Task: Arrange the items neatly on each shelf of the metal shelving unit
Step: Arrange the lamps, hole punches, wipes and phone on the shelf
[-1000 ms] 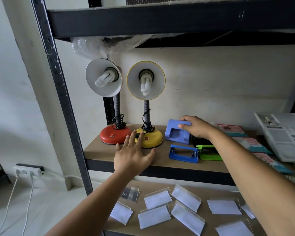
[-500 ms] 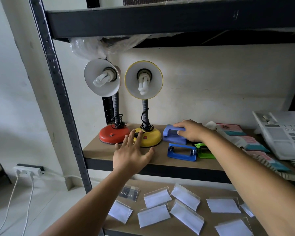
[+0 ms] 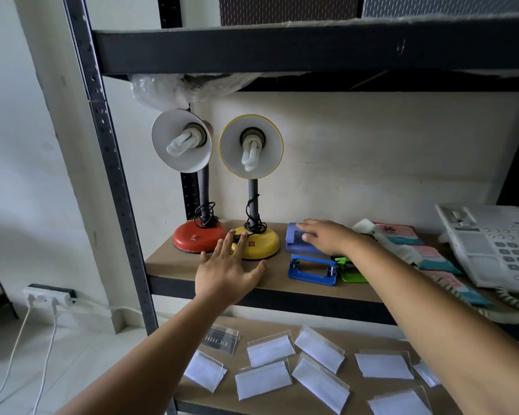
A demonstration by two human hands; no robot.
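On the middle shelf of the metal unit stand a red-based lamp and a yellow-based lamp, side by side at the left. My left hand hovers flat, fingers spread, in front of the yellow base and holds nothing. A light-blue hole punch lies right of the yellow lamp, with my right hand resting on top of it, fingers laid over it. A darker blue punch and a green one lie in front.
Pink-and-teal packets and a white desk phone fill the shelf's right side. Several clear card holders are scattered on the lower shelf. The grey upright post stands at left, with a power strip on the floor.
My right hand has slid the light-blue punch left, closer to the yellow lamp, and flattened on top of it. The left hand has barely moved.
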